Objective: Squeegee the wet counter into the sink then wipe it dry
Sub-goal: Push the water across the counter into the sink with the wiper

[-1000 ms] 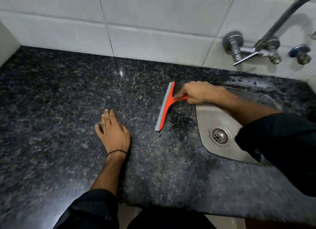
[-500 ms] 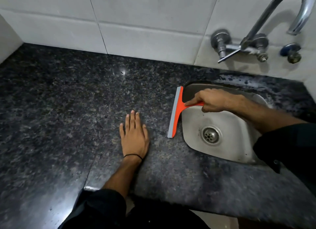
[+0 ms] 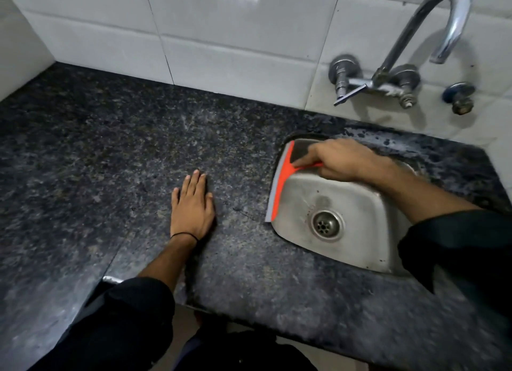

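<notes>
My right hand (image 3: 340,160) grips the handle of an orange squeegee (image 3: 281,182) with a grey rubber blade. Its blade lies along the left rim of the steel sink (image 3: 360,226), right at the edge where the counter ends. My left hand (image 3: 192,207) rests flat, fingers straight, on the dark speckled granite counter (image 3: 110,162) a hand's width left of the sink. Dark wet patches show on the counter behind the sink.
A chrome tap (image 3: 432,32) with a lever and valves is fixed to the white tiled wall (image 3: 221,37) above the sink. The drain (image 3: 327,225) sits in the sink's middle. The counter's front edge runs close to my body.
My right hand has drawn the squeegee rightward across the counter to the sink's left rim. My left hand has stayed flat on the counter, left of the squeegee.
</notes>
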